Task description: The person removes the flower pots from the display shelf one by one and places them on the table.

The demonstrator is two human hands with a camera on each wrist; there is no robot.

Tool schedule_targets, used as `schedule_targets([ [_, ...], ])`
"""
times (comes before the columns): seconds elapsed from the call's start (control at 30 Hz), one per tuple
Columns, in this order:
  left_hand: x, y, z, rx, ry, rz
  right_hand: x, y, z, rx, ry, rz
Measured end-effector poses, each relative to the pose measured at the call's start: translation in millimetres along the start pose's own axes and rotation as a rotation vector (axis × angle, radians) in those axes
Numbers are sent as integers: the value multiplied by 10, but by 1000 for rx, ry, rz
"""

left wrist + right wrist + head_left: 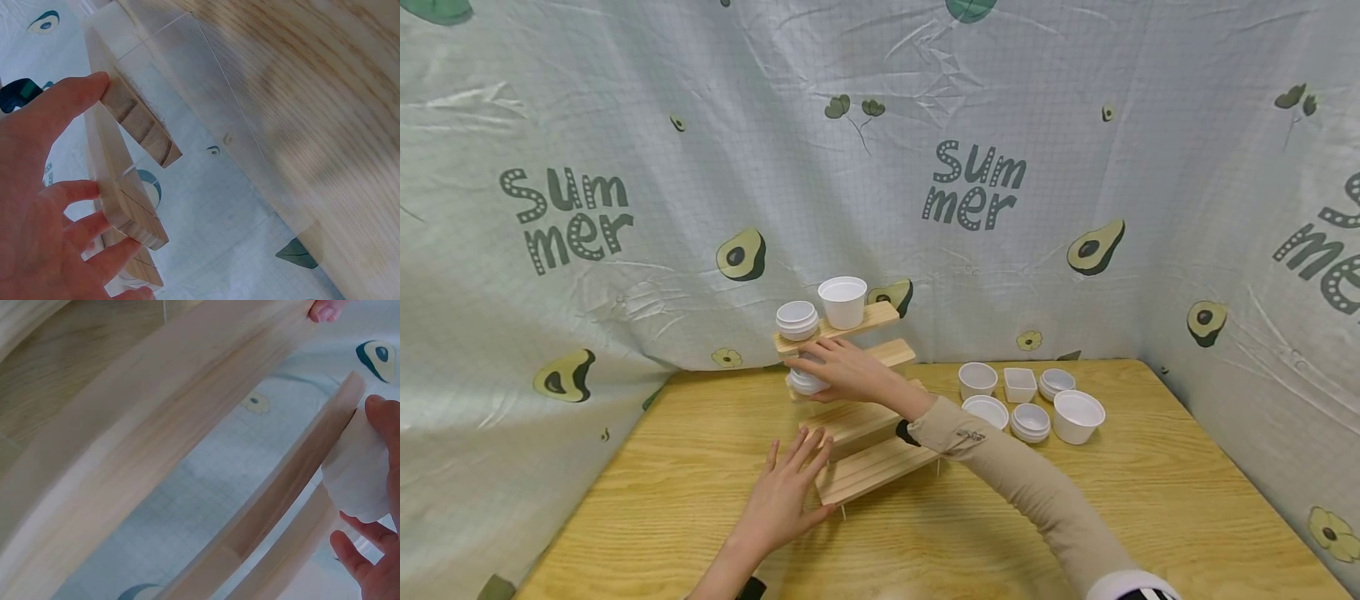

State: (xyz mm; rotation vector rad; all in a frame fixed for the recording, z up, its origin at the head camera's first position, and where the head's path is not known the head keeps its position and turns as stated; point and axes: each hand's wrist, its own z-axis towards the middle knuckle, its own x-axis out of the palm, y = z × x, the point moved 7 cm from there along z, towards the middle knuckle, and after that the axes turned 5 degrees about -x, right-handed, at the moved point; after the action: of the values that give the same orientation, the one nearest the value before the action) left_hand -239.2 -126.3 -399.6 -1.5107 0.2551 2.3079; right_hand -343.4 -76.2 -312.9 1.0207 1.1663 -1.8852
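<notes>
Holding a white jar between thumb and fingers, the right hand half hides it at the wooden stand's ten o'clock, head view; the left hand, spread wide, touches the stand's eight. Left wrist: palm cropped at nine, table edge running eleven to five. Right wrist: thumb overlaps jar at three.

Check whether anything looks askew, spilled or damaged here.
Only the stepped wooden stand looks askew: it sits at an angle to the back edge of the table. I see no spill or damage.
</notes>
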Motion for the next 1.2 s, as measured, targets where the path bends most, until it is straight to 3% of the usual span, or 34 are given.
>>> schedule_targets([
  [0.43,-1,-5,-9,-3,1,-2,-49,-72,-347,17,-47,68],
  [0.83,-9,4,-1,-2,2,10,-66,-68,-647,0,-67,-12],
  [1.2,1,8,5,1,-2,23,-44,-25,-1012,1,-82,-13],
])
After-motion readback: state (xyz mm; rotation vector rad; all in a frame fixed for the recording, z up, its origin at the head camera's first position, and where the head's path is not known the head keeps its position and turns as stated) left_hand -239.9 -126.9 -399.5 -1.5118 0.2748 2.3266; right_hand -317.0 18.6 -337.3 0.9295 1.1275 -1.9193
